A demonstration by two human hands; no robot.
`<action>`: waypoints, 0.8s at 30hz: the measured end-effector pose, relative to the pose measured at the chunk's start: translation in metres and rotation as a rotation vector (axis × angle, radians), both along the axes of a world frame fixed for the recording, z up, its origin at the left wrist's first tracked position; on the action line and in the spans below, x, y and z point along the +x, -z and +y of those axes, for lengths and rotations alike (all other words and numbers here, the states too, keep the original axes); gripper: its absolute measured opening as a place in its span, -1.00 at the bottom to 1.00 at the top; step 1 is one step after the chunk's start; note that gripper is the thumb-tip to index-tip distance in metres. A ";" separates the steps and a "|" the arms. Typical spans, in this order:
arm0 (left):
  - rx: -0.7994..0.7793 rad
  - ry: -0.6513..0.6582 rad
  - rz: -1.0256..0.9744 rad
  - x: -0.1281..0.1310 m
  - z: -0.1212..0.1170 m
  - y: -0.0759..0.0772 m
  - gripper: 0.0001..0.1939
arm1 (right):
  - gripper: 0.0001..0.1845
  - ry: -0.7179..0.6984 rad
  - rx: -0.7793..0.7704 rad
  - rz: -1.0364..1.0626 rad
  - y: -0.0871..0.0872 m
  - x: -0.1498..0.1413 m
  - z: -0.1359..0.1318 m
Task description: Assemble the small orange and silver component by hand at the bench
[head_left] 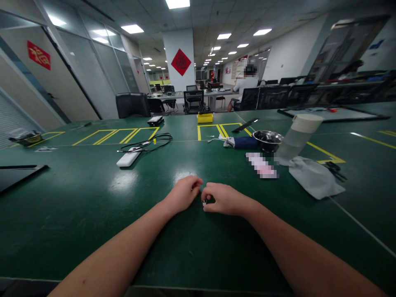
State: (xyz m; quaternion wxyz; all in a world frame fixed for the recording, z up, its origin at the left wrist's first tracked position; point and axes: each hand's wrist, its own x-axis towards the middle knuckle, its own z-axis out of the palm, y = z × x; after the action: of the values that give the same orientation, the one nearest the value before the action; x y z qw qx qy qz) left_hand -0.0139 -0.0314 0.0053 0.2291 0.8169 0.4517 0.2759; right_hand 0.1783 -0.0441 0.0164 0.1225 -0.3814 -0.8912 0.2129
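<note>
A small whitish piece (204,203) is sitting pinched between thumb and finger of the right hand (228,199), at the green table (77,218); it is appearing too small for its long axis or direction to be told; the left hand (184,194) is curling its fingers just beside, whether around anything I cannot tell; farther out, a white device (128,158) is lying leftward, a grey pouch (312,178) rightward

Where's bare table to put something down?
The green table is bare between the white block and left hand, and again between the left arm and right arm. It's crowded over on the right: bowl, bottle and pale bag sit close together.
</note>
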 end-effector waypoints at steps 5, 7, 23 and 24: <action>-0.196 -0.006 -0.188 -0.002 0.002 -0.003 -0.82 | -0.85 0.037 -0.058 0.174 0.007 -0.002 0.002; -0.307 0.025 -0.273 -0.001 0.002 -0.003 -0.82 | -0.82 0.091 -0.105 0.280 0.009 -0.003 0.004; -0.631 -0.017 -0.706 0.002 0.002 0.003 -0.83 | -0.87 0.447 -0.445 0.850 0.009 -0.004 0.011; -0.620 -0.019 -0.696 0.002 0.002 0.003 -0.81 | -0.86 0.455 -0.434 0.851 0.009 -0.004 0.011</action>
State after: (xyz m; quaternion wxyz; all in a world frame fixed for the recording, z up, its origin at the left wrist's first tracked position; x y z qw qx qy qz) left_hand -0.0119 -0.0289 0.0022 0.5981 0.5644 0.4164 0.3876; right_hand 0.1741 -0.0329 0.0070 0.4349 -0.4617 -0.5926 0.4965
